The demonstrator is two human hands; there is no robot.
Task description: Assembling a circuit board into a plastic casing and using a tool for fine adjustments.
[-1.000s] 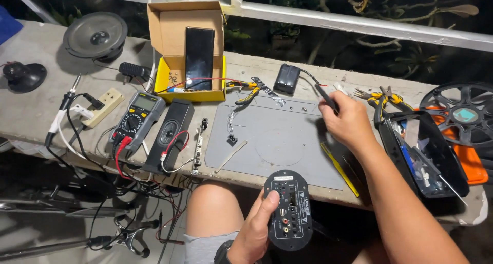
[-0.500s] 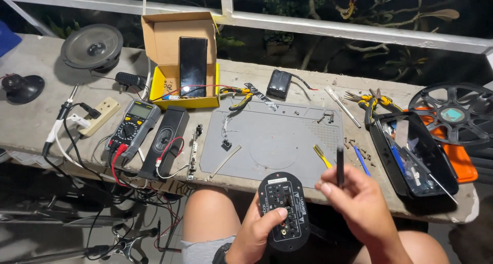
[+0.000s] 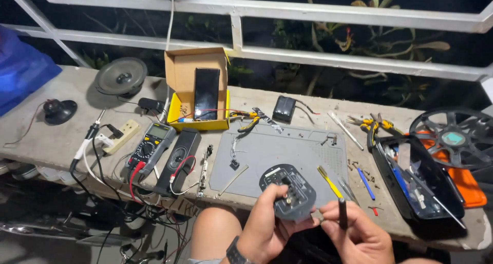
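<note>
Both my hands are up close under the camera, each one closed around something.

My left hand (image 3: pixel 267 230) comes up from the bottom edge with a dark band at the wrist, palm turned toward me, fingers curled round the lower rim of what it grips and the thumb pressed across its face. My right hand (image 3: pixel 359 236) sits just beside it, a little lower and to the right, knuckles toward the camera, thumb and forefinger pinched on a thin dark stick that stands nearly upright. The fingertips of the two hands almost meet. My bare knee shows below the left wrist.
</note>
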